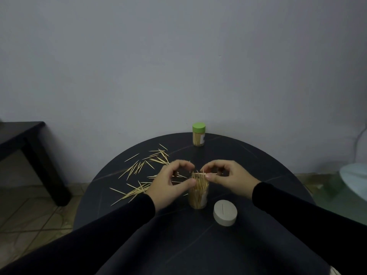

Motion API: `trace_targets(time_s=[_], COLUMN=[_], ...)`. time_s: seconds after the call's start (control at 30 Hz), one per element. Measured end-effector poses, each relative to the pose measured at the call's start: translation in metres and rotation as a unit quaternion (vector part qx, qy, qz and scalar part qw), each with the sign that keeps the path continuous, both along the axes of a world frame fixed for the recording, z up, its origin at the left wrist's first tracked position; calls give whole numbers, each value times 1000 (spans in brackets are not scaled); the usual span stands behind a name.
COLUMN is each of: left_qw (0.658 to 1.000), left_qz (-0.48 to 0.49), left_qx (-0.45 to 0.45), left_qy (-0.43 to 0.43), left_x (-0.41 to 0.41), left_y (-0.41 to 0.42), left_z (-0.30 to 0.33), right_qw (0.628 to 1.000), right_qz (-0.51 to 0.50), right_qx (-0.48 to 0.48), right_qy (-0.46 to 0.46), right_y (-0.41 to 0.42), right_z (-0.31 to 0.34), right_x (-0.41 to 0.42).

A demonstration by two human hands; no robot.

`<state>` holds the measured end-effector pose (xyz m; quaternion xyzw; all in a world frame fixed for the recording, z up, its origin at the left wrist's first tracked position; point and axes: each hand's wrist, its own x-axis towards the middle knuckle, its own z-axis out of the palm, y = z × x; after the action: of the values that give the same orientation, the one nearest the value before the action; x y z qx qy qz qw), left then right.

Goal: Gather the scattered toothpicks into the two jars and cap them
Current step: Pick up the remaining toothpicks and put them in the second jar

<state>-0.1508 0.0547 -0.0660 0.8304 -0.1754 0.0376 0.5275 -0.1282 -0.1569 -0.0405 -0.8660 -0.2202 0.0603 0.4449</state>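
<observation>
item: open jar (198, 197) of toothpicks (199, 182), light, stiff, tippy; my left hand (168, 184) and right hand (228, 175) curl at its mouth, grip unclear; i'd hold the wall.

The table (248, 161) under my sleeves (123, 221) is dark and smooth, with a faint sheen and thin pale veins like stone. The toothpicks (139, 167) look like pale, dry, matt wood. The open jar (198, 197) is clear plastic, as is the far jar (198, 138) with its smooth green plastic lid (198, 127). The loose grey cap (225, 213) is matt plastic. My sleeves are soft matt black cloth.
</observation>
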Motion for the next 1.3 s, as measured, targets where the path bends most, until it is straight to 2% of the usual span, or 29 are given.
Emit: trace_targets(time_s=[0.07, 0.13, 0.17, 0.23, 0.37, 0.43, 0.57, 0.7, 0.87, 1.1, 1.17, 1.23, 1.3], left_qw=[992, 958, 940, 919, 897, 905, 934, 918, 880, 906, 929, 963, 975], left_qz=[-2, -24, -34, -45, -76, -85, -55, -54, -81, -29, 1, 50, 77], left_qx=[86, 205, 256, 321, 374, 355, 259, 264, 348, 251, 215, 182, 193], left_qy=[-97, -200, -221, -223, -225, -219, -239, -291, -312, -340, -303, -192, -78], left_x=[-2, -2, -3, -4, -5, -5, -4, 1, 2, 5, 6, 5, 4], left_y=[3, 6, 7, 8, 3, 1, 6, 8, 5, 5, 1, -8, -16], left_z=[4, 6, 6, 4, 3, 6, 10, 7, 4, 4, 4, 9, 14], right_qw=[999, 994, 992, 987, 978, 978, 979, 979, 980, 980, 980, 979, 976], right_qz=[27, 54, 58, 51, 49, 47, 51, 52, 50, 61, 60, 60, 65], right_qx=[-45, -94, -114, -152, -202, -201, -196, -195, -190, -187, -187, -194, -209], right_qy=[5, 18, 20, 13, -15, -11, 1, 7, 18, 10, 11, 11, 3], right_y=[-6, -9, -10, -10, -7, -6, -5, -6, -5, -6, -6, -6, -5], right_z=[1, 1, 0, -1, 0, 0, -1, -2, -3, -4, -4, -3, 0], right_x=[5, 7, 8, 7, 6, 7, 10, 12, 14, 16, 17, 18, 18])
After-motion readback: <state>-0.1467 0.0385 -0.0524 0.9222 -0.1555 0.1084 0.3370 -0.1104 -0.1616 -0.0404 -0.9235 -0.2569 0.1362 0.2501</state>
